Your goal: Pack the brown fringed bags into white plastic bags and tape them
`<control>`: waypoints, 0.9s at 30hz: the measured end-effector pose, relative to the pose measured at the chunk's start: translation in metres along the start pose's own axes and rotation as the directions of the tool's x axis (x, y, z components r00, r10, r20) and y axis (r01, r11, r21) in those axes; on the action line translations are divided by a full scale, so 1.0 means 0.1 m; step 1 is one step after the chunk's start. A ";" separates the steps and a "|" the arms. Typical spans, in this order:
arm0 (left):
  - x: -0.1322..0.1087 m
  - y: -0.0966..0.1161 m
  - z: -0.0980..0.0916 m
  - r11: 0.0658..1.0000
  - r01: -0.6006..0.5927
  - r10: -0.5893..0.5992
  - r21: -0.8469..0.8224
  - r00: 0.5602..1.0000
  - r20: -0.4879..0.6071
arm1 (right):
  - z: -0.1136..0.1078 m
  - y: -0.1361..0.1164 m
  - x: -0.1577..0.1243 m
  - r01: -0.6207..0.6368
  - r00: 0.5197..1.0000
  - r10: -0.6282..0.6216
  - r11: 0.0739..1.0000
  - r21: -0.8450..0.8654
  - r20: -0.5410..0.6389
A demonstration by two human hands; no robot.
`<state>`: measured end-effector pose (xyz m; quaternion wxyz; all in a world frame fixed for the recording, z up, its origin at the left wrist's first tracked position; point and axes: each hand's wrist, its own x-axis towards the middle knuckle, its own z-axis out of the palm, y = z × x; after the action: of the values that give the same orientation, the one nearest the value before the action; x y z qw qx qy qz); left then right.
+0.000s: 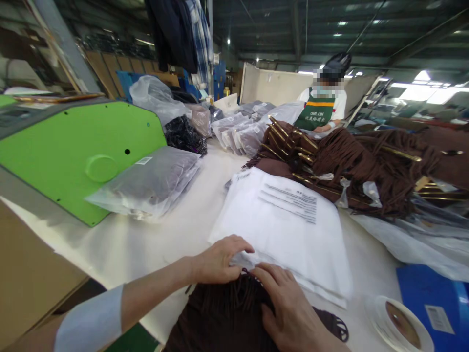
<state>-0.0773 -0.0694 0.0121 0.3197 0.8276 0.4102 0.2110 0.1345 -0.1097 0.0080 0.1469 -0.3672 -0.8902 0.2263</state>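
A dark brown fringed item point(223, 318) lies at the table's near edge, in the lower middle of the head view. My left hand point(222, 259) is at its top edge, thumb and fingers bent around a bit of clear plastic or fringe that is hard to tell. My right hand point(280, 298) rests on the item's upper right, fingers curled onto the fringe, its fingertips close to my left hand. Just beyond both hands lies a stack of white printed plastic bags point(286, 230), flat on the table.
Brown fringed bags point(351, 161) are piled at the right. Left stand a green machine point(80, 146) and a packed bag point(150, 181). A tape roll point(401, 325) sits beside a blue box point(436, 303) at lower right. A person point(318, 110) in a green apron works across the table point(179, 220).
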 end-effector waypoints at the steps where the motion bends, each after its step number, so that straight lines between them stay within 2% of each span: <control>1: -0.06 0.00 0.02 0.999 0.024 -0.024 -0.021 0.999 0.036 | 0.07 -0.01 0.03 0.005 1.000 -0.004 0.999 -0.043 0.017; 4: -0.16 -0.05 0.08 0.998 0.061 -0.056 -0.033 0.988 0.141 | 0.24 0.05 0.13 -0.035 0.999 0.039 0.988 -0.150 0.026; 6: -0.19 -0.09 0.11 0.997 0.060 -0.051 -0.051 0.986 0.158 | 0.32 0.10 0.19 -0.025 1.000 0.026 0.971 -0.240 0.003; 10: -0.22 -0.11 0.12 0.982 0.110 -0.089 -0.155 0.987 0.137 | 0.39 0.15 0.26 0.064 0.993 -0.096 0.924 -0.376 -0.067; 14: -0.25 -0.09 0.06 0.929 0.126 -0.087 -0.348 0.988 0.124 | 0.32 0.11 0.27 0.188 0.952 -0.258 0.915 -0.357 -0.161; 16: -0.27 -0.06 0.04 0.912 0.106 -0.069 -0.396 0.992 0.107 | 0.25 0.06 0.25 0.263 0.932 -0.328 0.905 -0.333 -0.157; 18: -0.30 -0.01 0.05 0.941 0.038 -0.008 -0.337 0.996 0.092 | 0.18 -0.01 0.20 0.323 0.924 -0.366 0.900 -0.293 -0.107; 22: -0.41 0.13 0.17 0.983 -0.180 0.182 -0.027 0.974 0.131 | 0.13 -0.12 0.00 0.361 0.929 -0.370 0.914 -0.188 -0.014; 24: -0.47 0.18 0.23 0.963 -0.253 0.235 0.094 0.958 0.167 | 0.21 -0.14 -0.12 0.354 0.933 -0.361 0.920 -0.166 -0.011; 27: -0.56 0.21 0.23 0.934 -0.303 0.264 0.192 0.943 0.205 | 0.43 -0.18 -0.27 0.341 0.937 -0.347 0.934 -0.111 -0.038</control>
<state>-0.0838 -0.1327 0.0058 0.2270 0.9239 0.2772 0.1344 0.1243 -0.1534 -0.0225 0.1903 -0.2192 -0.9465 0.1407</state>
